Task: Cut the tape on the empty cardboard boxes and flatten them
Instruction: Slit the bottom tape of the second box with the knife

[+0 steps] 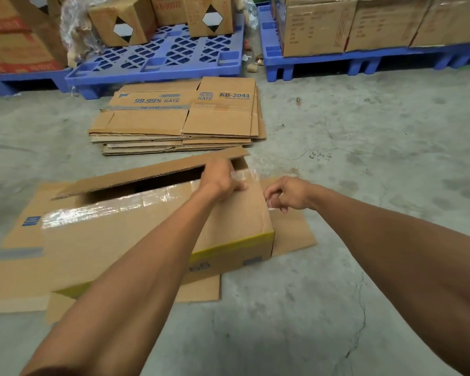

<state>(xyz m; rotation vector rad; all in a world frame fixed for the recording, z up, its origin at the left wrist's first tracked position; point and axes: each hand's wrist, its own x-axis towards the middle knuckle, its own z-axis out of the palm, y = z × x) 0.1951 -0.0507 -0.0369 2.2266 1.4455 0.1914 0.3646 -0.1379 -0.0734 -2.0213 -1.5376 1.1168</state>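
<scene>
Head view: left hand point(221, 179) grips the taped box point(152, 229), right hand point(288, 194) pinches loose tape (flattened stack point(179, 120) done).

Warehouse: pallets point(158, 54), stacked cartons point(318, 25)

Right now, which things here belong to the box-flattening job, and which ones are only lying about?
Job:
box, top seam already open
tape along its top flap
left hand on the box's far right corner
right hand at the box's right end
flat stack behind

Lying about:
pallets
full boxes on them
plastic wrap
</scene>
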